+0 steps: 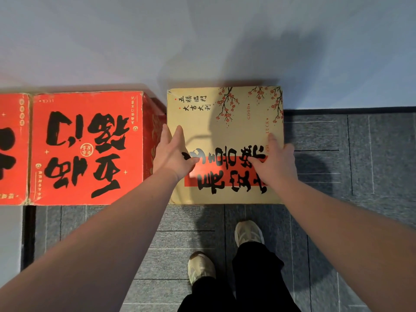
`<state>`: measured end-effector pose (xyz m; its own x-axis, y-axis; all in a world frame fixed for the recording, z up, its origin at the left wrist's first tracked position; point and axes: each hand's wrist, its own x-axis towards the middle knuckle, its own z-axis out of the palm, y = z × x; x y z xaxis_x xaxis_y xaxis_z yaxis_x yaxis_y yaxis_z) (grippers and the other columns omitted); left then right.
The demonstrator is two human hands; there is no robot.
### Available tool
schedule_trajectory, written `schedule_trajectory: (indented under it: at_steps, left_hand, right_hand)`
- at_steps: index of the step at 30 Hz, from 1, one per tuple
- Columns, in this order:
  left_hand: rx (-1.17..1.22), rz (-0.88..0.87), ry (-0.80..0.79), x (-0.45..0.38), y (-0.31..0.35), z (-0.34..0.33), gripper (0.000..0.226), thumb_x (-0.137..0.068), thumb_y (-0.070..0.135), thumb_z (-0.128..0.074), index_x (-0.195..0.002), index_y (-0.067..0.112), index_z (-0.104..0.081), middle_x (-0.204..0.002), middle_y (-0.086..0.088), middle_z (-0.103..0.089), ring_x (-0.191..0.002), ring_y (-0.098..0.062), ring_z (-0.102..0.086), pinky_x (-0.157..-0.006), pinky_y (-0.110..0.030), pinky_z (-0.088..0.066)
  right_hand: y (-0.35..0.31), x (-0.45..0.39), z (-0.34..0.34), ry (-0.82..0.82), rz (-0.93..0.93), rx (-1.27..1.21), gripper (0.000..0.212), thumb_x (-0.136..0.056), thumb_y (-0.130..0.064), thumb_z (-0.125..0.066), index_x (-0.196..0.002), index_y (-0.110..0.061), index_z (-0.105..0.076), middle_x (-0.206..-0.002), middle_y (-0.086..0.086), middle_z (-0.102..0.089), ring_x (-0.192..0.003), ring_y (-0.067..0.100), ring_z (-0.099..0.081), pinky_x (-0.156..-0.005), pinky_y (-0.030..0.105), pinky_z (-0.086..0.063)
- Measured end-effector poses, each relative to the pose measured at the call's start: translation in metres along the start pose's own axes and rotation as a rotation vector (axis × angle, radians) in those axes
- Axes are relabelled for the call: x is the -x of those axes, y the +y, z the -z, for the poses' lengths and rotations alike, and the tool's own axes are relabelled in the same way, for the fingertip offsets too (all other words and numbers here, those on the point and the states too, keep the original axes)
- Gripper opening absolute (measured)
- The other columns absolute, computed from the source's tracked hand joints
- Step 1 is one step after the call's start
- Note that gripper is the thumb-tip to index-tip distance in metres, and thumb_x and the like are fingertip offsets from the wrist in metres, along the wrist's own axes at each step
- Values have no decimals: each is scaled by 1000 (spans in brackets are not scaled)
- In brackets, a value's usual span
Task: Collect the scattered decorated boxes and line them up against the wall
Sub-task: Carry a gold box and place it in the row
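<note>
at the centre of the frame, a tan decorated box (225,131) sits on grey carpet (337,154), its far edge against the pale wall (202,41) that fills the top of the frame. both of the person's hands lie on its top face. the left hand (172,154) rests along the box's left edge with fingers straight and pointing toward the wall. the right hand (275,161) rests near the right edge, fingers spread and mostly flat, gripping nothing. left of centre, a red decorated box (87,147) already stands by the wall, with part of another red box (12,149) at the far left edge. a narrow gap separates the tan box from the red one, on the left hand's side, so closing the row likely means sliding the tan box leftward.
</note>
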<state>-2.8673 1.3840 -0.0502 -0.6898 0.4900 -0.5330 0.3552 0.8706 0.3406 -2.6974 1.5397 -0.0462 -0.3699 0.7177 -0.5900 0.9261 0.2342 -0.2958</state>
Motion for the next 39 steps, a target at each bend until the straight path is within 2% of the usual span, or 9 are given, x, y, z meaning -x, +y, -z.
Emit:
schedule_trajectory:
  at_steps: [8, 12, 19, 28, 35, 39]
  left_hand:
    - [-200, -129, 111, -2, -24, 10, 80, -76, 42, -75, -139, 19, -32, -154, -12, -14, -139, -37, -19, -111, -43, -28]
    - [-259, -50, 103, -3, -36, 20, 89, -78, 50, -71, -147, 26, -21, -159, -5, -2, -146, -29, -5, -117, -39, -19]
    - [-251, -7, 116, 0, -49, 28, 93, -76, 55, -70, -149, 28, -18, -160, -5, 0, -147, -26, -1, -116, -41, -20]
    - [-194, -7, 49, 5, -67, 23, 87, -84, 55, -60, -151, 27, -13, -160, -7, 2, -147, -27, -1, -117, -38, -13]
    - [-172, -25, -2, 13, -72, 25, 79, -89, 54, -52, -151, 24, -14, -160, -7, 2, -147, -28, -1, -117, -38, -11]
    - [-184, -31, -47, 25, -68, 34, 73, -91, 54, -48, -150, 26, -15, -160, -5, 3, -147, -26, 0, -118, -41, -15]
  right_hand:
    - [-20, 6, -13, -24, 24, 1, 85, -87, -45, -65, -153, -25, -15, -133, 18, -30, -122, 36, -44, -102, 44, -41]
    - [-31, 9, -20, -34, 44, -16, 83, -87, -44, -65, -152, -25, -17, -131, 17, -32, -117, 35, -48, -101, 44, -44]
    - [-41, 11, -28, -38, 39, 10, 84, -87, -44, -65, -153, -24, -15, -134, 18, -30, -119, 36, -47, -101, 44, -43]
    - [-48, 8, -37, -23, 22, 89, 89, -86, -48, -65, -153, -23, -12, -139, 20, -25, -126, 37, -41, -103, 46, -41]
    - [-45, 12, -26, -54, 65, 114, 82, -92, -45, -59, -154, -22, -11, -139, 19, -28, -123, 34, -45, -103, 41, -40]
    - [-45, 17, -27, -122, 56, 189, 80, -92, -48, -56, -154, -26, -11, -149, 23, -18, -135, 40, -33, -109, 48, -34]
